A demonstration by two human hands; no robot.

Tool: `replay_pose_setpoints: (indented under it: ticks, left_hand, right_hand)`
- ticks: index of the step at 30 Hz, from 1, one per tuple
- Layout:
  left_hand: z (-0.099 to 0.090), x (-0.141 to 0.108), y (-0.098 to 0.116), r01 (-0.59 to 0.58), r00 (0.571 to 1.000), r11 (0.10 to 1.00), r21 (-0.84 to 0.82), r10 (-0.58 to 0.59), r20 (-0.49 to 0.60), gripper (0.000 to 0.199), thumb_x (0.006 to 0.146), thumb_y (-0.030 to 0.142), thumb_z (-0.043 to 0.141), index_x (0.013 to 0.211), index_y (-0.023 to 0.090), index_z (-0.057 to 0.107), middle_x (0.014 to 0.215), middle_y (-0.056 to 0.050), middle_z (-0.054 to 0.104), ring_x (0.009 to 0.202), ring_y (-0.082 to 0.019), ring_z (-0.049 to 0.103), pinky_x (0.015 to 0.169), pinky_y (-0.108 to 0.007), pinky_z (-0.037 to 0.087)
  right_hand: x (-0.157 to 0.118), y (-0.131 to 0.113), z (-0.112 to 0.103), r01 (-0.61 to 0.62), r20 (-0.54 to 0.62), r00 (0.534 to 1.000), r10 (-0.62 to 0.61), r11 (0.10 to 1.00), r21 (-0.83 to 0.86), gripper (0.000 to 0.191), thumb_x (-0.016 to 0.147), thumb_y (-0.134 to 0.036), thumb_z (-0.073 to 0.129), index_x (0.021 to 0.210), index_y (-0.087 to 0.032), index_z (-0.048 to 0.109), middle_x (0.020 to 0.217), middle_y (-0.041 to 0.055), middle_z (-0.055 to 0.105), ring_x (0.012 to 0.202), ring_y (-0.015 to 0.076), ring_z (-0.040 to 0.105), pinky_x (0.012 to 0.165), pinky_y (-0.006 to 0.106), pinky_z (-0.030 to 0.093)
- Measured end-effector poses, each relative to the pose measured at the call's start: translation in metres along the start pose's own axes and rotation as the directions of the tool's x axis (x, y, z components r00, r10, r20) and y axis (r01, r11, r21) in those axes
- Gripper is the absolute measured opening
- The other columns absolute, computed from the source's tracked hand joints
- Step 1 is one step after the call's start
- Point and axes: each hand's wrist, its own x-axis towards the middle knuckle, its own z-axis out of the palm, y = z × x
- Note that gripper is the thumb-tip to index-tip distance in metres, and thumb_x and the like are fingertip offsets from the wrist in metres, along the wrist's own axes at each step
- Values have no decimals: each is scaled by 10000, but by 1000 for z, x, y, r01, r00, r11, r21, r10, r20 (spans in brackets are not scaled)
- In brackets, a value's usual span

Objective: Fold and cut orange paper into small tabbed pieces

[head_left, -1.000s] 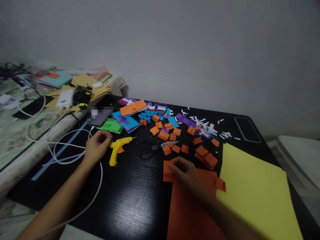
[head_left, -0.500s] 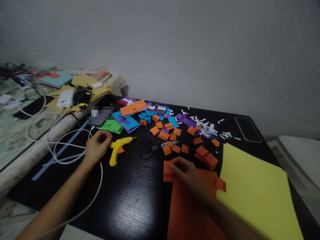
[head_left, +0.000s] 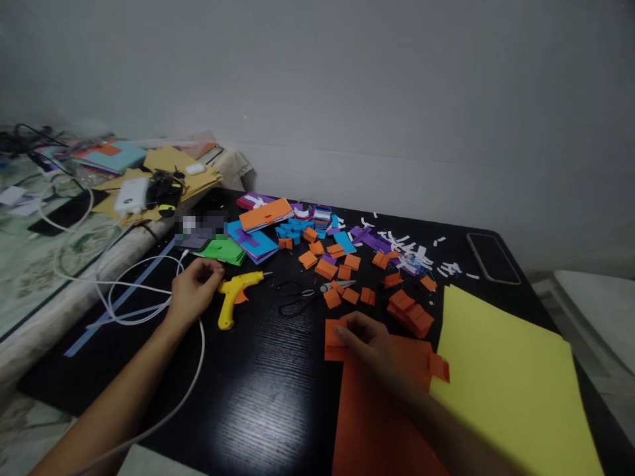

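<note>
My left hand [head_left: 196,287] is closed, its fingertips pinched at the back end of the yellow glue gun [head_left: 231,301], which lies on its side on the black table. What sits between those fingertips is hidden. My right hand [head_left: 368,336] grips a small folded orange paper piece [head_left: 332,340] between thumb and fingers, at the upper left corner of an orange sheet [head_left: 367,423]. Black-handled scissors [head_left: 307,294] lie between the two hands. Several folded orange paper pieces [head_left: 326,269] are scattered beyond, with a stack of them [head_left: 411,314] beside my right hand.
A yellow sheet [head_left: 506,370] covers the right side. White paper scraps [head_left: 417,251], a phone [head_left: 491,258] and blue folded paper [head_left: 255,246] lie farther back. A white cable [head_left: 198,370] loops around my left arm. A cluttered surface with a white power bank [head_left: 131,195] stands left.
</note>
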Motion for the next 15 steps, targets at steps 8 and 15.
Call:
replay_pose_setpoints:
  ticks: [8, 15]
  left_hand:
    - [-40, 32, 12, -52, 993, 930, 363, 88, -83, 361, 841, 425, 524, 1032, 161, 681, 976, -107, 709, 934, -292, 663, 916, -438, 527]
    - [-44, 63, 5, -132, 990, 838, 530, 143, 20, 441, 870, 339, 519, 1215, 120, 684, 1406, -202, 586, 1357, -384, 460, 1168, -571, 324]
  right_hand:
    - [0, 4, -1, -8, -10, 1000, 8, 1000, -17, 279, 871, -462, 719, 802, -196, 675, 797, 16, 631, 766, 182, 576, 686, 291, 454]
    - [0, 1, -2, -28, 12, 1000, 29, 1000, -13, 311, 870, -509, 716, 812, -206, 685, 806, 23, 648, 772, 191, 597, 698, 301, 476]
